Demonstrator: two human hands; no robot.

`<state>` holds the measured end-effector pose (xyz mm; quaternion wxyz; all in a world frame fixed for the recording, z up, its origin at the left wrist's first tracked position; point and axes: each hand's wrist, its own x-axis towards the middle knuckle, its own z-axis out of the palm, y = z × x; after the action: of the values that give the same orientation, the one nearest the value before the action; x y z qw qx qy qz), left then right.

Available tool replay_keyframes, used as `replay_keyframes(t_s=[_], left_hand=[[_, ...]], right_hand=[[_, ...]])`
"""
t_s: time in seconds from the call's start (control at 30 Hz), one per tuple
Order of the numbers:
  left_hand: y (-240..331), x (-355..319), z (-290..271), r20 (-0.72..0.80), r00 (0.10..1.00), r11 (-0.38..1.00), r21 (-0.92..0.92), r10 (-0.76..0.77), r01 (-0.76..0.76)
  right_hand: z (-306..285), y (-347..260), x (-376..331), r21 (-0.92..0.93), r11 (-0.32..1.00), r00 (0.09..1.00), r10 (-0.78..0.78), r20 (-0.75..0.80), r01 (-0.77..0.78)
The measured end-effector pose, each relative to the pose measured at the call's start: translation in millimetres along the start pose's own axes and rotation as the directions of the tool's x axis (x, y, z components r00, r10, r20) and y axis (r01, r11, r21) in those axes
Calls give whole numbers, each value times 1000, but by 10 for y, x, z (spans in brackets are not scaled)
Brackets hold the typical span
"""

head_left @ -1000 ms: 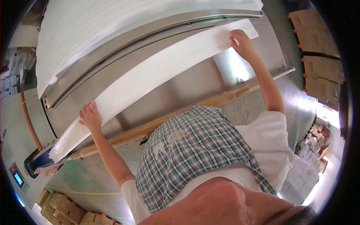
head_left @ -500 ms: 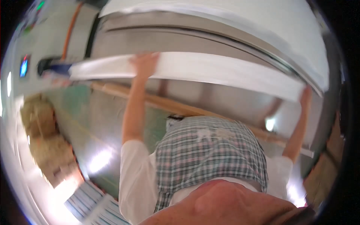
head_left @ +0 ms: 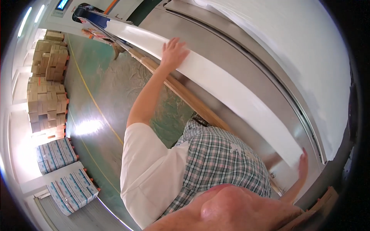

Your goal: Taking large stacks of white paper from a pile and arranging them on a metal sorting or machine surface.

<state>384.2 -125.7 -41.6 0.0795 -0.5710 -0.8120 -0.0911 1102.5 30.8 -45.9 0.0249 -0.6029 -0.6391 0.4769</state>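
Observed left hand [head_left: 174, 54] splayed over white strip [head_left: 231, 90], upper centre, without visible grasp; could not determine grip of right hand [head_left: 303, 163], lower right. Judged even pressure advisable against creasing.

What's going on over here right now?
A person wearing a green, white and pink checked cloth apron is handling a long, narrow white strip along a grey metal surface. The left hand is spread over the strip, toward its left end; the right hand is at its right end, its grip unclear.
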Motion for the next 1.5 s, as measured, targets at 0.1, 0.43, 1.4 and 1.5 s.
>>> replay_keyframes(t_s=[0.1,0.43,1.4,1.5], left_hand=[[117,-199,-210,-190,981,974,-225,-33,-11],[-89,-590,-40,-293,952,964,-266,-89,8],[-107,-607,68,-353,929,961,-277,-114,13],[-83,-590,55,-339,935,961,-275,-108,11]], right_hand=[[44,-123,-295,97,995,993,-48,107,38],[1516,-1500,266,156,964,831,-265,489,215],[1512,-918,951,366,906,958,-118,-261,212],[1490,-858,927,399,888,958,-130,-256,227]])
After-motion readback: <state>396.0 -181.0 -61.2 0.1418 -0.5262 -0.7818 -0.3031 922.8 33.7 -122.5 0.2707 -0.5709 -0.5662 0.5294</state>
